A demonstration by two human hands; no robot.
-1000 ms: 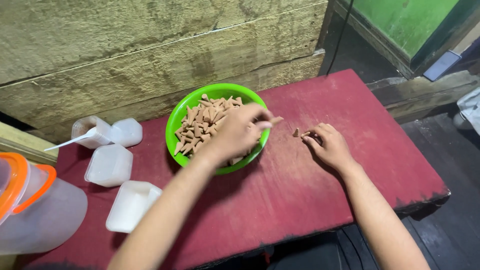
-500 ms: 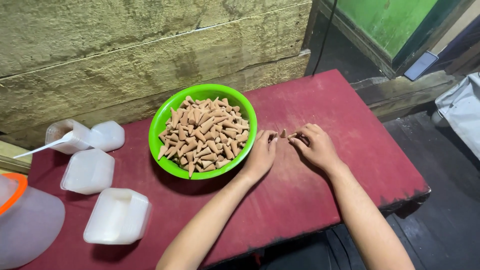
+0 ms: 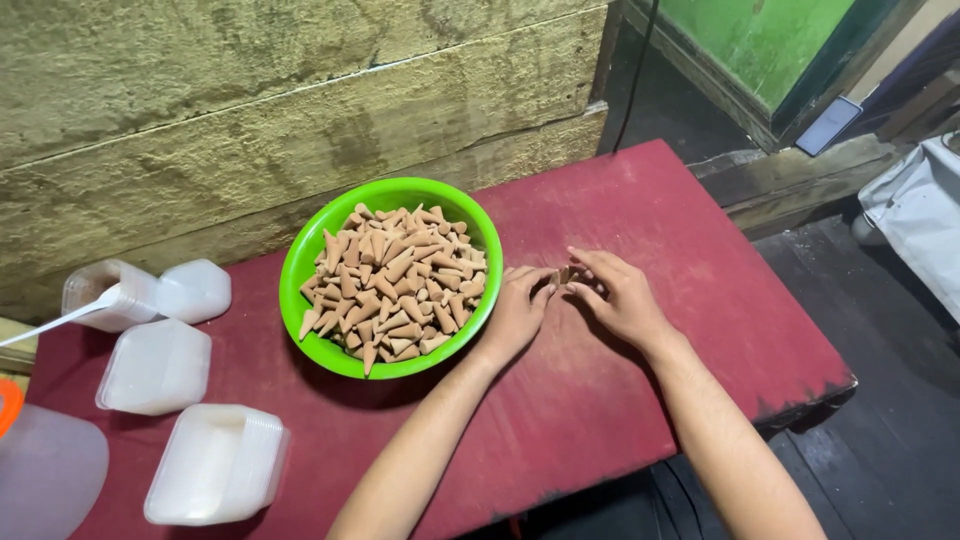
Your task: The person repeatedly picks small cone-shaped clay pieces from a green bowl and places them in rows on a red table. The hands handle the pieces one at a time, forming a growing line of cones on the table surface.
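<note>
On the worn red tabletop (image 3: 640,400), far left, stacked translucent plastic tubs (image 3: 215,465) wait within reach. Beside them sits a round green plastic bowl (image 3: 318,240) heaped with tan cones (image 3: 395,285). Just right, the left hand (image 3: 515,315) and right hand (image 3: 622,298) meet fingertip to fingertip, pinching a few small cones (image 3: 565,274) between them.

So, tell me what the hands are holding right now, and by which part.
A few small brown cones, pinched between the fingertips of the left hand and right hand beside the green bowl; which part of the cones is gripped cannot be told.
</note>
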